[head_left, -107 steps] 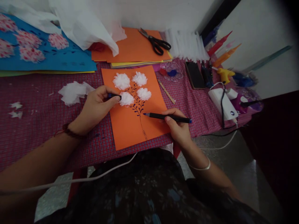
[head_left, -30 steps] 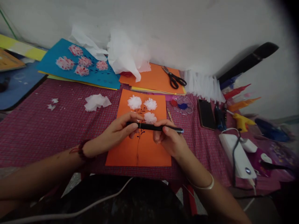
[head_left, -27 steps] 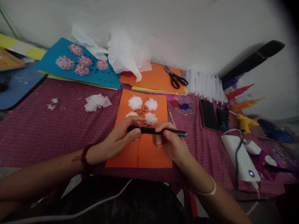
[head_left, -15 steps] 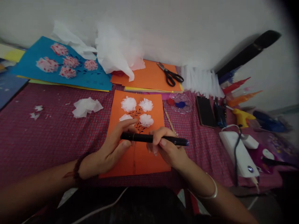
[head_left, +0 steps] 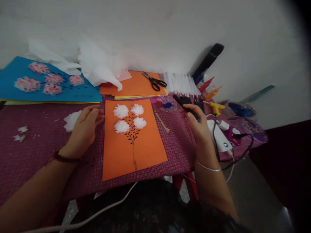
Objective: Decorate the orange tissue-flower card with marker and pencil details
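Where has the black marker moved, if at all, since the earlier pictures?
Yes: the marker moved right and forward, from near-left of the clear dish to its right.

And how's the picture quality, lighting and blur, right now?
Head view: dim, flat light overall, with black filling the upper right corner; in the head view the orange sheet is clear enough to make out its drawn leaves; also there, the right hand and black marker look slightly soft, and the clothing at the bottom is nearly black.
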`<state>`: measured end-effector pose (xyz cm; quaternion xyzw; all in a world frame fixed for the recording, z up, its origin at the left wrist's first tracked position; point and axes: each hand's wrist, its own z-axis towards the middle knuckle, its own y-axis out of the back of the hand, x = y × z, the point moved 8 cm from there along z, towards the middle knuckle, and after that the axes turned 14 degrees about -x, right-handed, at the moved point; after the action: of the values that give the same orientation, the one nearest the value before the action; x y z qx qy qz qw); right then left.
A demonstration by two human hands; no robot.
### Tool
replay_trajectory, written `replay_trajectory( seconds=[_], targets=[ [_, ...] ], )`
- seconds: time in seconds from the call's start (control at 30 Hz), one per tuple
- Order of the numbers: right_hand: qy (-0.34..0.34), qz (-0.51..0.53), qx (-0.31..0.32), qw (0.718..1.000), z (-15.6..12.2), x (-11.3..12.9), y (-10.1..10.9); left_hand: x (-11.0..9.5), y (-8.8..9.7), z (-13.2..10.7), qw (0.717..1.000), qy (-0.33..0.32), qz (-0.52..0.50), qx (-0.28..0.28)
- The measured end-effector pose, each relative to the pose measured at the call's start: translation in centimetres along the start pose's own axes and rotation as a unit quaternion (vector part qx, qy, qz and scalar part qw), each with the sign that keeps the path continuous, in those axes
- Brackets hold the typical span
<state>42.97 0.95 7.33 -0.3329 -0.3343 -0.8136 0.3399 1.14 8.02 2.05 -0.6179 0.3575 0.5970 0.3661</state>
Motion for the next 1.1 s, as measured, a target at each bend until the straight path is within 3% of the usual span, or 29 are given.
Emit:
replay_trajectory(
  seconds=[0.07,0.2,0.4,0.47,0.6,0.73,0.9,1.0,1.1],
  targets=[
    [0.007,-0.063,0.011,0.998,-2.1,-0.4,1.1,0.7,0.0,0.6,0.997,0.059,-0.042,-0.001],
    [0.039,-0.193,0.097,0.976,-5.9,-1.8,1.9,0.6,-0.3,0.5,0.989,0.108,-0.096,0.035],
    [0.086,-0.340,0.206,0.914,-7.0,-2.3,2.3,0.3,-0.8,-1.1,0.986,0.108,-0.121,0.029],
    [0.094,-0.328,0.209,0.917,-6.9,-0.6,1.4,0.6,-1.0,-1.1,0.987,0.105,-0.122,0.026],
    [0.077,-0.206,0.185,0.958,-7.7,3.5,-2.2,1.8,-1.3,-0.7,0.984,0.113,-0.130,0.034],
    [0.079,-0.198,0.239,0.947,-9.9,4.4,-6.7,2.9,-2.9,-1.4,0.977,0.141,-0.110,0.117],
    [0.089,-0.208,0.207,0.952,-11.1,3.5,-7.6,3.1,-4.9,-3.8,0.957,0.129,-0.071,0.248],
    [0.027,-0.134,0.135,0.981,-10.2,2.8,-7.0,1.7,-4.8,-3.5,0.956,0.095,-0.110,0.255],
    [-0.065,-0.028,0.041,0.997,-7.5,1.9,-7.2,-0.3,-3.9,-2.0,0.954,0.074,-0.171,0.233]
  ],
)
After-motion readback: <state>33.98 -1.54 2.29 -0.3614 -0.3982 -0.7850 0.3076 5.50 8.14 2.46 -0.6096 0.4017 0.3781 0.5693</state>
